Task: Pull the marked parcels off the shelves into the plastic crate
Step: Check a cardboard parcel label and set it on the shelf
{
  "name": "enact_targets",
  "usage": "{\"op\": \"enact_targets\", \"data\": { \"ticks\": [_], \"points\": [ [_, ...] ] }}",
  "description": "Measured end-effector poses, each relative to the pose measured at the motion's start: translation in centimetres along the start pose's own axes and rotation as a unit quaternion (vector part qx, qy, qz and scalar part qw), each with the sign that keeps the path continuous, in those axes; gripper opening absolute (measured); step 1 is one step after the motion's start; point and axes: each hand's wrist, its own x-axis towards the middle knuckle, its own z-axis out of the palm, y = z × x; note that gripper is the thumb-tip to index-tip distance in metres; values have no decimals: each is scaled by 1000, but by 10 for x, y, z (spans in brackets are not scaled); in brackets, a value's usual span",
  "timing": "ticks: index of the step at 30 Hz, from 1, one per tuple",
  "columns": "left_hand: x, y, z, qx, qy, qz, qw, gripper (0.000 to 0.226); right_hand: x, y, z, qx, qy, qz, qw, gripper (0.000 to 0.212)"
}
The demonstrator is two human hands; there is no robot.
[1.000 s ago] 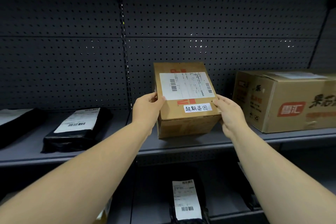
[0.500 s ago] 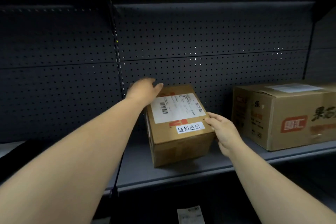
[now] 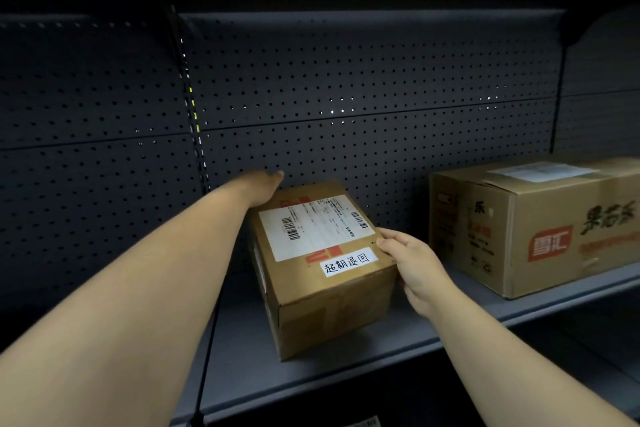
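Observation:
A brown cardboard parcel (image 3: 325, 274) sits turned at an angle on the grey shelf (image 3: 346, 354). It carries a white shipping label and a small white sticker with handwritten characters. My left hand (image 3: 265, 185) reaches over its rear left corner, with the fingertips past the back edge. My right hand (image 3: 414, 265) grips the parcel's right top edge and side, thumb on top. The plastic crate is not in view.
A larger brown printed carton (image 3: 533, 229) stands on the same shelf close to the right of my right hand. Dark perforated back panels (image 3: 346, 80) close off the rear. A shelf upright (image 3: 194, 121) runs down at the left, and a label edge (image 3: 360, 422) shows below.
My left hand has left the parcel's left side and reached over to its rear corner. The parcel has turned slightly on the shelf. My view has tilted upward and moved closer.

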Motion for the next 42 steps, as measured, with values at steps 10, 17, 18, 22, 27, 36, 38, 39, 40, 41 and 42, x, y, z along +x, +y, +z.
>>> {"op": "enact_targets", "data": {
  "ticks": [10,17,18,22,27,36,38,39,40,41,42],
  "points": [
    [-7,-5,3,-18,33,34,999,60,-8,-5,4,-22,12,7,1000,25],
    [-25,-22,-7,-1,101,55,993,66,-10,-8,16,-33,71,42,996,38],
    [-29,-25,-8,-1,110,55,992,66,-11,-9,19,-34,84,55,994,38],
    [-41,-37,-13,-14,139,59,988,62,-18,-15,31,-9,131,128,983,34],
    [-57,-55,-14,-55,184,60,979,63,-25,-22,48,40,142,134,980,42],
    [-93,-96,-18,-145,212,9,966,59,-40,-32,83,73,173,86,978,26],
    [-101,-103,-17,-154,213,3,965,57,-43,-33,92,87,170,75,979,24],
    [-105,-105,-17,-167,215,-3,962,57,-44,-34,96,90,168,68,979,24],
    [-108,-108,-17,-183,216,-9,959,58,-46,-34,99,91,164,58,981,26],
    [-110,-110,-16,-198,219,-16,955,57,-47,-34,101,88,157,47,983,28],
    [-113,-113,-15,-209,224,-23,952,57,-48,-35,103,85,147,37,985,29]
  ]
}}
